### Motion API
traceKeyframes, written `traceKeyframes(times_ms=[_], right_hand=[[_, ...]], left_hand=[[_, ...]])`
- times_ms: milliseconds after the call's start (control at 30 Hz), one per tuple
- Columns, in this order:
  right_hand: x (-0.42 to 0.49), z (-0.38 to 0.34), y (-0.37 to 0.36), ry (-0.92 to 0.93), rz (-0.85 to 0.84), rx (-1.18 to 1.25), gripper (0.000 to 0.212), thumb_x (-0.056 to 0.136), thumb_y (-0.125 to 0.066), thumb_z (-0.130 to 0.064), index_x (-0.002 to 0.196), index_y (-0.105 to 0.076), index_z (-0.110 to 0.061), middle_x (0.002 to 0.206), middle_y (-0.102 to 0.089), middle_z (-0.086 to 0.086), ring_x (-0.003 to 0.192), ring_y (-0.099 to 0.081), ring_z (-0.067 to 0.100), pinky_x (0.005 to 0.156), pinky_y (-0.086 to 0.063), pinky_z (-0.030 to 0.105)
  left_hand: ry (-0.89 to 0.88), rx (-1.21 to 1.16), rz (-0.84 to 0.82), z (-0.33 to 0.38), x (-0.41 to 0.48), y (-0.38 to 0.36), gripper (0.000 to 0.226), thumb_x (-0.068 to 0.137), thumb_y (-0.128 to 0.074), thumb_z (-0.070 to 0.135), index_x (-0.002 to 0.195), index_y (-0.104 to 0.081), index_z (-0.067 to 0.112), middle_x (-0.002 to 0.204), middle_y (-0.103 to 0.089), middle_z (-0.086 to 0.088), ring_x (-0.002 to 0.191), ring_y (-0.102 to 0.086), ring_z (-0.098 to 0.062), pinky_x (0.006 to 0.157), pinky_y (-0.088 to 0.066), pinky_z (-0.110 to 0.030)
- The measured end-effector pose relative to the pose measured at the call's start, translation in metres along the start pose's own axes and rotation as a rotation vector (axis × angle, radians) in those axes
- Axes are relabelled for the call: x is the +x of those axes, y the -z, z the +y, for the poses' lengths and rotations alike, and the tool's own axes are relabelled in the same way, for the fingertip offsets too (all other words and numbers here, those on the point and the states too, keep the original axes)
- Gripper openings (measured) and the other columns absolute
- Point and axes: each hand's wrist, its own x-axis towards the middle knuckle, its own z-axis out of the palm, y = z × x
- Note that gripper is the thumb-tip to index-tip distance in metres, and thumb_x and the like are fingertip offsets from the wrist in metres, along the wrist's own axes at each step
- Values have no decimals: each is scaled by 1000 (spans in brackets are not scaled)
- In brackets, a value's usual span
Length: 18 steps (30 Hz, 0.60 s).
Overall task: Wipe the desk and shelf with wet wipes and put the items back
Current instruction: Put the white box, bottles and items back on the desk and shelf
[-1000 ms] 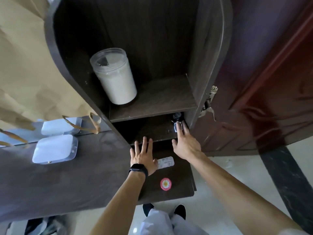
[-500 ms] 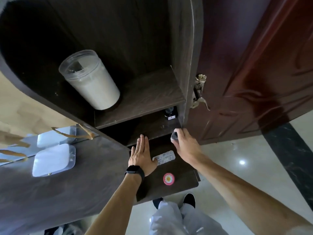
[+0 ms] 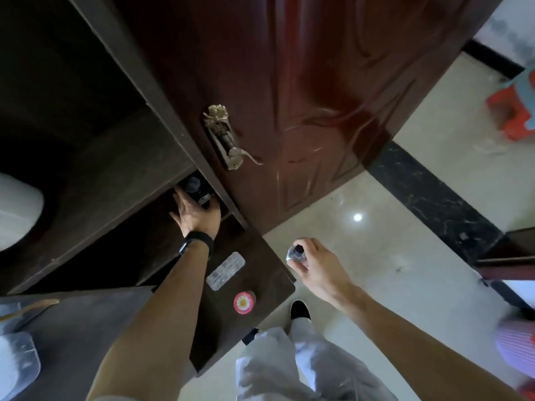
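My left hand [image 3: 195, 214], with a black wristband, reaches into the lower shelf compartment and closes around a small black bottle [image 3: 194, 187] standing in its right corner. My right hand [image 3: 315, 261] is off the desk edge, over the floor, shut on a small clear bottle with a dark cap [image 3: 296, 252]. On the dark desk [image 3: 269, 273] lie a blister pack [image 3: 225, 271] and a round pink daisy item [image 3: 243, 302]. A big white jar [image 3: 17, 209] stands on the upper shelf [image 3: 115, 169] at the far left.
A dark red door [image 3: 318, 82] with a brass handle [image 3: 228, 146] stands right beside the shelf. Clear plastic boxes [image 3: 14, 363] sit at the desk's left. Tiled floor lies to the right, with my feet below and a red stool [image 3: 515, 111] far right.
My right hand has pulled a small clear bottle out of the shelf and away over the floor. My left hand left the desk and went into the lower compartment onto the black bottle.
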Motion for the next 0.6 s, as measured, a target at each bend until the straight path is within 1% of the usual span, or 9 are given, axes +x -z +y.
traceKeyframes(times_ms=[33, 100, 167, 233, 267, 300, 400, 500, 600], right_hand=[[-3, 3, 1, -15, 5, 0, 29, 91, -65, -35, 112, -55, -19, 108, -61, 0, 86, -65, 21, 75, -53, 35], [-7, 6, 3, -23, 7, -4, 28, 92, -65, -37, 112, -54, -20, 108, -60, -1, 87, -64, 18, 75, -52, 30], [-9, 5, 3, -21, 11, 9, 28, 92, -65, -37, 112, -55, -20, 107, -61, -1, 86, -63, 17, 74, -51, 28], [-9, 2, 3, -15, 14, 15, 28, 91, -67, -36, 111, -55, -20, 106, -61, -1, 85, -63, 17, 72, -50, 26], [-9, 0, 3, -8, 12, 11, 28, 91, -67, -36, 111, -55, -20, 106, -61, -2, 84, -63, 16, 71, -50, 25], [-9, -2, 3, 3, 9, 3, 28, 91, -67, -36, 110, -55, -20, 106, -61, -2, 84, -63, 15, 71, -50, 25], [-7, -12, 3, 47, -12, -16, 29, 91, -67, -37, 112, -55, -21, 106, -62, -2, 82, -64, 13, 69, -50, 22], [-1, -25, 4, 89, -33, -8, 30, 90, -67, -37, 113, -56, -21, 107, -62, -3, 79, -66, 12, 70, -51, 23], [5, -43, 7, 141, -83, -2, 29, 91, -67, -38, 114, -56, -24, 106, -61, -5, 79, -66, 9, 72, -54, 24]], left_hand=[[0, -15, 18, 2, 3, -5, 96, 87, -63, 29, 155, 3, 11, 162, -14, -13, 150, -10, -23, 122, 2, -44], [-8, -20, 65, -2, 4, -10, 91, 85, -67, 26, 154, -10, 7, 159, -23, -18, 148, -18, -28, 122, -4, -44], [-6, -51, 84, -9, 3, -10, 83, 83, -70, 28, 147, -24, 2, 149, -38, -21, 140, -31, -37, 120, -17, -46], [2, -85, 54, -15, -3, -7, 76, 82, -71, 34, 138, -31, 3, 136, -48, -24, 129, -42, -43, 108, -35, -51], [-5, -85, 36, -17, -9, -5, 73, 82, -71, 38, 135, -33, 5, 132, -50, -24, 124, -45, -43, 102, -40, -51], [-14, -79, 19, -18, -17, -5, 71, 82, -71, 41, 133, -34, 7, 130, -51, -23, 122, -47, -43, 98, -43, -51], [-49, -40, -28, -21, -46, -4, 72, 83, -69, 48, 133, -33, 11, 132, -51, -19, 122, -49, -42, 96, -46, -51], [-121, -15, -111, -27, -66, 0, 65, 85, -69, 44, 132, -32, 19, 134, -50, -12, 119, -53, -37, 90, -50, -47], [-169, -22, -196, -38, -81, 16, 64, 86, -69, 41, 135, -30, 26, 137, -50, -6, 123, -52, -29, 93, -50, -45]])
